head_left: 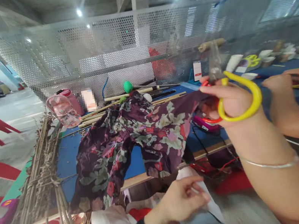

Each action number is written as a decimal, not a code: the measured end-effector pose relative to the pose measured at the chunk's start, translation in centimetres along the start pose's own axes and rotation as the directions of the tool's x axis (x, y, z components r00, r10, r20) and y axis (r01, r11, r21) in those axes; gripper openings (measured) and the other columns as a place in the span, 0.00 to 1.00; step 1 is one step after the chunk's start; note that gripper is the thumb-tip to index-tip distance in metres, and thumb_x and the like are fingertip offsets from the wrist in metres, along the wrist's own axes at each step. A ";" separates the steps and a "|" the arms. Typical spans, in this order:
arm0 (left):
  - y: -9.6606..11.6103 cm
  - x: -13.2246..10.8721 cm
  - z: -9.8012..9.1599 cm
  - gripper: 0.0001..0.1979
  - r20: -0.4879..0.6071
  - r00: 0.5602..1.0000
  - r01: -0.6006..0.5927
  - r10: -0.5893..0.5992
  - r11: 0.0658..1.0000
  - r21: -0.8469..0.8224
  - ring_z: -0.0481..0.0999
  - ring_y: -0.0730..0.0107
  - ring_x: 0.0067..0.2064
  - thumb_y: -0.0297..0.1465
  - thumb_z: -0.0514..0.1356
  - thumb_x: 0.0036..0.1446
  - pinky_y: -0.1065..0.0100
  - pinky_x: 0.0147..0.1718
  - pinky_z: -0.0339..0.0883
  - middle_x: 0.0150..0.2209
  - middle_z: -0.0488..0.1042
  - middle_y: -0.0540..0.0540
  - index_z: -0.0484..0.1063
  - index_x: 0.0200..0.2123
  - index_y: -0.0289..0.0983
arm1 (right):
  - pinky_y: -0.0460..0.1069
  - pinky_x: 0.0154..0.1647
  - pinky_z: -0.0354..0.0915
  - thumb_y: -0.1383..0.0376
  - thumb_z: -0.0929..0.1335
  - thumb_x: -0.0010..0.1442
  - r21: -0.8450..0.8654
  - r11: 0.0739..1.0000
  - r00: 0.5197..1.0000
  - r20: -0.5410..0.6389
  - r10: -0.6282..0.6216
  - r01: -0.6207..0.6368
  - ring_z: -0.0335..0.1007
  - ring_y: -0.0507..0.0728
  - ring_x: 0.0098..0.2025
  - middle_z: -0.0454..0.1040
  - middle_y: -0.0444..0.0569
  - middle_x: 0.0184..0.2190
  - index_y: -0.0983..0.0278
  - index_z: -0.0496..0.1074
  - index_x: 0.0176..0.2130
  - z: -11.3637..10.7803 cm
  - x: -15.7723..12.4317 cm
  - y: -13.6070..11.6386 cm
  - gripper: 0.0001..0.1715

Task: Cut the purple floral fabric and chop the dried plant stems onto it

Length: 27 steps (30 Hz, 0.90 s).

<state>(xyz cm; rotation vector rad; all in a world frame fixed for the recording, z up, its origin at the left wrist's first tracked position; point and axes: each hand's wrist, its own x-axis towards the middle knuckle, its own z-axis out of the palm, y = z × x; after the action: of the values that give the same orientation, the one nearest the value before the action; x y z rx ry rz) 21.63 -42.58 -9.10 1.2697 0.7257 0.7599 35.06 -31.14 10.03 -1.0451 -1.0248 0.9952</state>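
A dark maroon floral cloth garment (pixel 151 123) is spread over the table, and one end is drawn out to the right. My right hand (pixel 234 99) is closed at that end, with a silver bangle on its wrist. Looped handles hang around this hand, a yellow one (pixel 256 95) and a red one below; they look like scissors handles, but the blades are hidden. My left hand (pixel 185 198), in a black sleeve, hovers over my lap in front of the table edge. Its fingers are loosely bent and apart, with nothing visible in them.
Bundled dry sticks (pixel 42 177) lean along the left side. Behind the garment are a pink clear bag (pixel 64 107), wooden sticks (pixel 93 119) and a green ball (pixel 128 87). A perforated metal screen (pixel 113 37) stands behind. Another person's arms (pixel 295 101) work at the right.
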 end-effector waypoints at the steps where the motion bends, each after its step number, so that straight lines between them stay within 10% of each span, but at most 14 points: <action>1: -0.1 1.4 0.2 0.36 0.067 0.998 0.020 -0.007 0.978 -0.206 0.72 0.72 0.30 0.43 0.65 0.45 0.71 0.27 0.62 0.42 0.73 0.40 0.62 0.57 0.38 | 0.38 0.20 0.53 0.68 0.67 0.52 -0.020 1.000 1.000 0.013 0.002 -0.002 0.62 0.41 0.18 0.67 0.39 0.25 0.75 0.64 0.51 0.9 0.0 -0.9 0.27; 6: 1.0 4.1 -1.7 0.39 -0.269 0.937 -0.348 0.223 0.647 -0.678 0.73 0.68 0.39 0.51 0.68 0.33 0.71 0.33 0.65 0.52 0.68 0.41 0.68 0.50 0.42 | 0.39 0.23 0.51 0.67 0.61 0.59 -0.132 0.989 0.997 -0.030 -0.072 0.067 0.60 0.37 0.20 0.72 0.56 0.41 0.75 0.50 0.63 1.4 1.4 -4.3 0.35; 11: 2.8 1.1 -5.9 0.20 -0.579 0.813 -0.482 -0.067 0.482 -0.732 0.72 0.74 0.26 0.50 0.55 0.54 0.77 0.19 0.59 0.24 0.72 0.49 0.70 0.29 0.38 | 0.41 0.21 0.55 0.68 0.66 0.54 -0.130 0.991 0.985 -0.165 -0.053 0.031 0.59 0.39 0.20 0.71 0.53 0.41 0.71 0.60 0.58 -3.8 3.2 -1.1 0.33; 15: 4.5 -1.6 -7.7 0.21 -0.578 0.811 -0.439 -0.097 0.553 -0.709 0.71 0.76 0.20 0.46 0.51 0.58 0.78 0.15 0.57 0.21 0.74 0.46 0.68 0.22 0.36 | 0.45 0.20 0.60 0.64 0.72 0.44 -0.382 0.924 0.993 -0.108 -0.043 -0.001 0.64 0.48 0.20 0.70 0.47 0.29 0.66 0.68 0.45 -7.4 2.5 5.5 0.27; 18: 6.0 -1.9 -7.5 0.18 -0.546 0.838 -0.468 0.006 0.523 -0.712 0.77 0.66 0.43 0.46 0.52 0.58 0.71 0.36 0.70 0.36 0.78 0.42 0.72 0.30 0.39 | 0.47 0.22 0.64 0.59 0.72 0.43 -0.565 0.824 0.999 0.013 -0.035 0.037 0.69 0.55 0.25 0.71 0.49 0.27 0.62 0.68 0.41 -7.9 0.2 9.9 0.24; 23: 7.0 1.0 -6.1 0.21 -0.377 0.916 -0.392 0.136 0.503 -0.770 0.64 0.61 0.59 0.48 0.50 0.57 0.60 0.58 0.54 0.48 0.74 0.40 0.74 0.35 0.40 | 0.47 0.10 0.58 0.44 0.62 0.47 -0.347 0.905 0.954 0.077 0.289 -0.246 0.61 0.54 0.12 0.65 0.42 0.16 0.56 0.64 0.35 -5.8 -6.8 15.4 0.22; 27: 6.4 2.3 -5.2 0.23 -0.336 0.933 -0.353 0.132 0.517 -0.779 0.62 0.62 0.60 0.49 0.47 0.58 0.59 0.59 0.51 0.50 0.73 0.39 0.74 0.36 0.39 | 0.48 0.07 0.57 0.39 0.54 0.50 -0.287 0.860 0.827 0.265 0.495 -0.423 0.62 0.57 0.10 0.64 0.42 0.14 0.54 0.63 0.32 -4.8 -11.7 18.0 0.27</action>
<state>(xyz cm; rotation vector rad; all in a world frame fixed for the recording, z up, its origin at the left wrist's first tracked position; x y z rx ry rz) 18.02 -36.97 -3.70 0.3775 0.2608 1.3164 34.62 -39.64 -10.28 -1.3794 -1.2002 1.5229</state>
